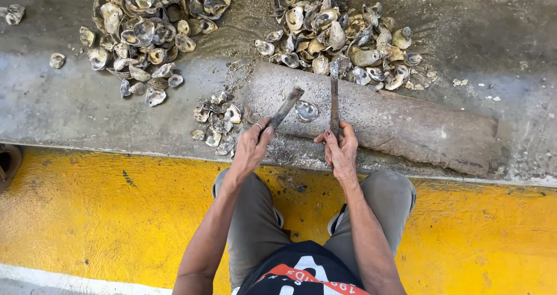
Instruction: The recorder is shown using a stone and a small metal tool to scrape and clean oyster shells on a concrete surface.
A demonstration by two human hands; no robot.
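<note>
On log [394, 123]: oyster [306, 110] between tools; left hand [251, 150] clamped on knife [285, 108], right hand [341, 151] on rod [334, 97].

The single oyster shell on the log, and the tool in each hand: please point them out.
single oyster shell [306, 110], head view, shiny centre.
left-hand tool [288, 105], head view, mid-shaft.
right-hand tool [334, 97], head view, mid-blade.

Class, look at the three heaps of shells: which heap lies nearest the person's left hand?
The small heap just left of the log, beside the left hand; the two bigger heaps lie farther back.
</note>
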